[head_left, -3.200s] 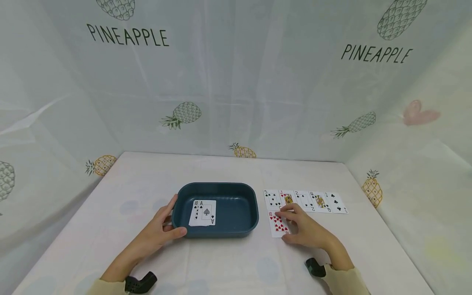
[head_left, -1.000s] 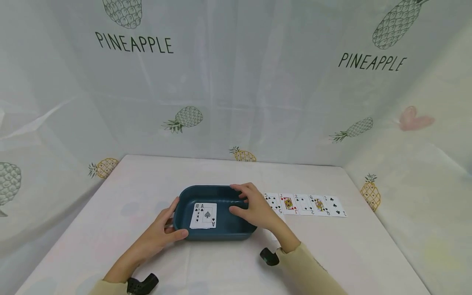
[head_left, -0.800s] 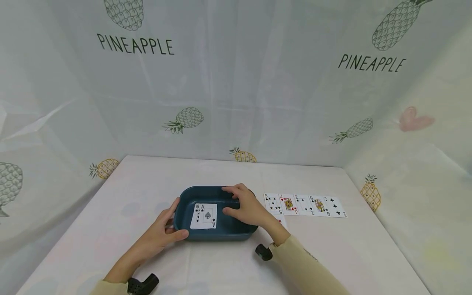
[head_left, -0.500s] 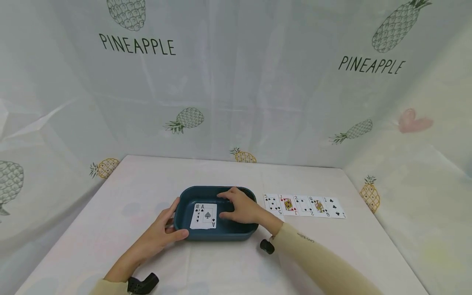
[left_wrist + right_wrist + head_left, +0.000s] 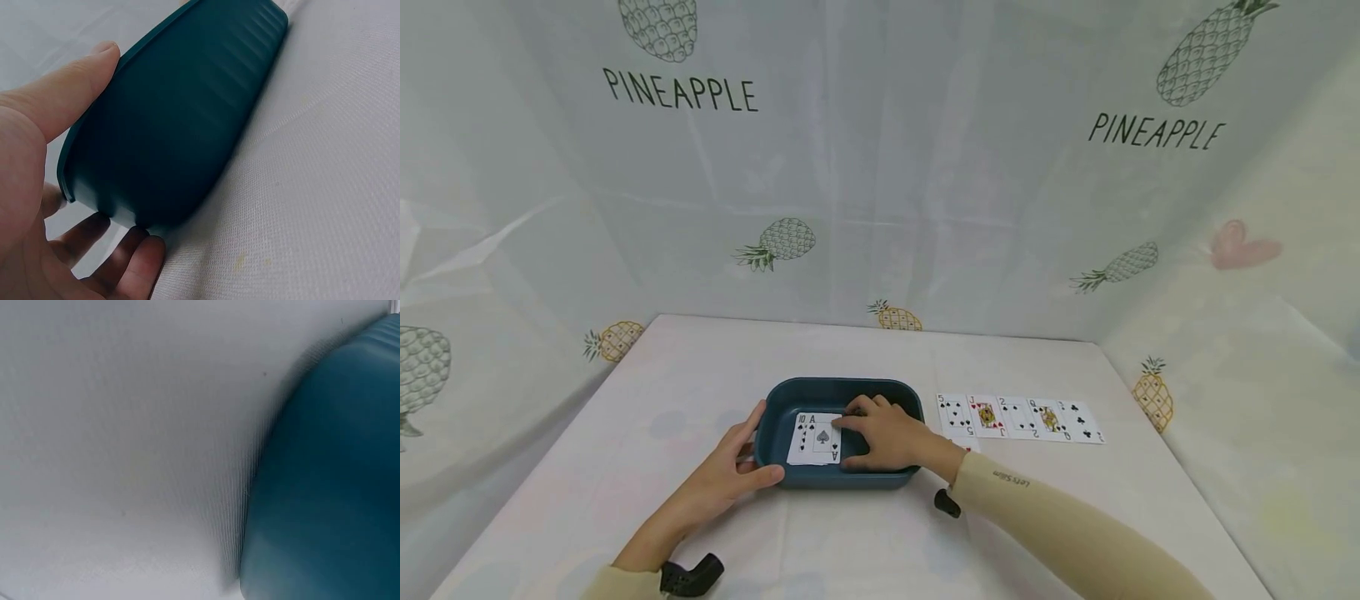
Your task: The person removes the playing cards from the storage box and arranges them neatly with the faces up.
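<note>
Card stack lies flat and face up inside the blue tray, over at 9 o'clock (12 points away from us). The ace of spades is on top, offset toward 3, so the edge of a 10 shows; handy, we guess, since both corner indices read.

Our left hand grips the tray's end at 8 to 9 o'clock: thumb at the rim, fingers curled against the end wall. We read that as an anchor, so the tray won't skid on the tablecloth.

Our right hand is inside the tray, wrist crossing the rim at 4 o'clock. Forefinger looks to touch the stack's 1 o'clock corner, thumb beside the 4 o'clock corner, wide gap between; spread seems sized to the card edge. Can't tell if any card is pinched.

Row of 5 cards lies face up outside at 3 o'clock, near the tray but apart; edge-to-edge presumably keeps every face readable and within right-hand reach. Another card, mostly hidden by the right arm, sits at 6 o'clock from the row's near-tray end.
</note>
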{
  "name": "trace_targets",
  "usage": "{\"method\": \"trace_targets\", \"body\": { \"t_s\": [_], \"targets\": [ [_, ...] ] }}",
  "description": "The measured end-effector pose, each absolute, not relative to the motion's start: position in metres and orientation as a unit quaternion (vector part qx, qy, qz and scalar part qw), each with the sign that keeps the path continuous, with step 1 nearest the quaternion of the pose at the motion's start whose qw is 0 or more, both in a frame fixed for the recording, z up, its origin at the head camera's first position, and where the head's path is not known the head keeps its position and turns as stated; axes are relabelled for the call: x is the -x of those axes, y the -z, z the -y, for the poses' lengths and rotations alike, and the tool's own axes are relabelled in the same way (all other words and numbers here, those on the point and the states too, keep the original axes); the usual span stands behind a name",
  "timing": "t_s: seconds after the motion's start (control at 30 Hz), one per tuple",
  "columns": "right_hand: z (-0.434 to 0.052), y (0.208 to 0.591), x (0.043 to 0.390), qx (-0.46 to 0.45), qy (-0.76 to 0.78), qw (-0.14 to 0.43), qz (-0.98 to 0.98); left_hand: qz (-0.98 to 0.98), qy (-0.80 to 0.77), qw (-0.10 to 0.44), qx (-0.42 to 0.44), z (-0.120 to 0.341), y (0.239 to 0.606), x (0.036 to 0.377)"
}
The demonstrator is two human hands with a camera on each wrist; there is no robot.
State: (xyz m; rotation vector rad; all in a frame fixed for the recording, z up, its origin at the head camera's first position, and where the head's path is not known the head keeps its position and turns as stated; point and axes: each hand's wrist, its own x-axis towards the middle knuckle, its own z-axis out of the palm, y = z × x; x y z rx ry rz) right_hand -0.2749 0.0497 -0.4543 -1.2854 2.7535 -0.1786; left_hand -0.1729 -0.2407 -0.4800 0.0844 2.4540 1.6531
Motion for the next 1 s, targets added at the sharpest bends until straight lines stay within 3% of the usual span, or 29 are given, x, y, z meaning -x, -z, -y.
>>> {"method": "trace_targets", "body": {
  "t_s": [0.6, 1.0],
  "targets": [
    [-0.042, 0.460, 0.273, 0.417, 0.034, -0.015, -0.908, -0.820, -0.563, 0.091, -0.038, 0.242, 0.480, 0.171],
    [-0.037, 0.452, 0.279, 0.386, 0.067, 0.063, -0.918, -0.813, -0.573, 0.092, -0.043, 0.244, 0.482, 0.172]
  ]
}}
